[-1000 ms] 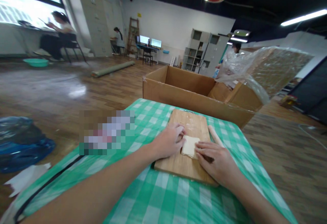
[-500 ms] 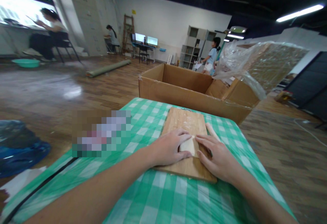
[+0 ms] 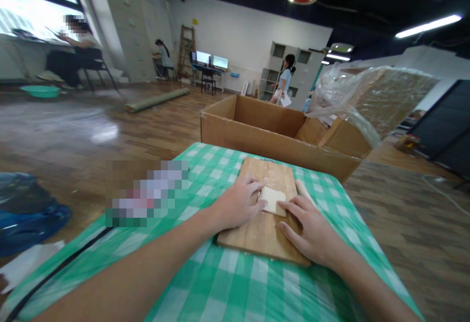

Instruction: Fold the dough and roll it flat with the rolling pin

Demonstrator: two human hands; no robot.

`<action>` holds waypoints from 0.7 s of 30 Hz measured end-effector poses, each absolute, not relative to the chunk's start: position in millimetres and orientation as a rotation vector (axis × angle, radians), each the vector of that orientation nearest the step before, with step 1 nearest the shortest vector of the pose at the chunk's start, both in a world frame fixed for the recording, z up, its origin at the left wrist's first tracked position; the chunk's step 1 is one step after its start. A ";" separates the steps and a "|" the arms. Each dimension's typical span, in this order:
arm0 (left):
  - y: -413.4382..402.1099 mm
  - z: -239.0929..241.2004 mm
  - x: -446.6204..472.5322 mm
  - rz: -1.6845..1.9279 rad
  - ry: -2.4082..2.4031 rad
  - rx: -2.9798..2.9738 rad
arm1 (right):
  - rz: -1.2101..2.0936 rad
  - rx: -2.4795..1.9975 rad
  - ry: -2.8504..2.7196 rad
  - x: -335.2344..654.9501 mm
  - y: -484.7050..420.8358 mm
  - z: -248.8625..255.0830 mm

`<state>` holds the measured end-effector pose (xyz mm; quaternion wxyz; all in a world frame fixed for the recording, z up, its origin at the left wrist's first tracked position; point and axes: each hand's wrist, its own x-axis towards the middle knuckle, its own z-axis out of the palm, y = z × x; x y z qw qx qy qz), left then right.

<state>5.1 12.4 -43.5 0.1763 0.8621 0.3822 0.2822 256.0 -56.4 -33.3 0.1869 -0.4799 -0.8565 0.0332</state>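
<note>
A small pale slab of dough (image 3: 272, 199) is seen lying flat on a wooden cutting board (image 3: 264, 229), in the far half of the board. The board is set on a table covered with a green-and-white checked cloth (image 3: 235, 283).

The left hand (image 3: 238, 204) is laid palm down at the board's left edge; its fingers (image 3: 257, 205) are held loosely together and pressed against the dough's left edge, nothing being gripped. The right hand (image 3: 312, 229) is laid flat on the board's right side, fingers slightly spread, with the fingertips (image 3: 292, 205) placed at the near right corner of the dough, touching it or just beside it. The dough is thus held between the two sets of fingertips, its top left uncovered.

A wooden rolling pin (image 3: 301, 187) is partly seen just beyond the right hand, beside the board. An open cardboard box (image 3: 271, 131) is stood past the table's far end. A person (image 3: 282, 84) is seen standing well apart, near grey shelving.
</note>
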 end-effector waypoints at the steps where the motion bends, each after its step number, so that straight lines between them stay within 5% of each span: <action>1: 11.5 -43.2 5.2 0.766 1.052 2.470 | 0.093 -1.342 -2.411 255.5 -56.6 -33.3; 10: 8.3 -40.5 4.9 0.693 0.956 2.550 | 0.110 -1.344 -2.385 260.9 -53.4 -24.2; 15: 6.4 -36.4 0.9 0.701 0.940 2.473 | -0.206 -1.935 -2.025 310.9 -33.3 -25.4; 21: 5.7 -31.1 -5.5 0.648 0.907 2.473 | 0.107 -2.150 -2.215 334.4 -28.0 -39.6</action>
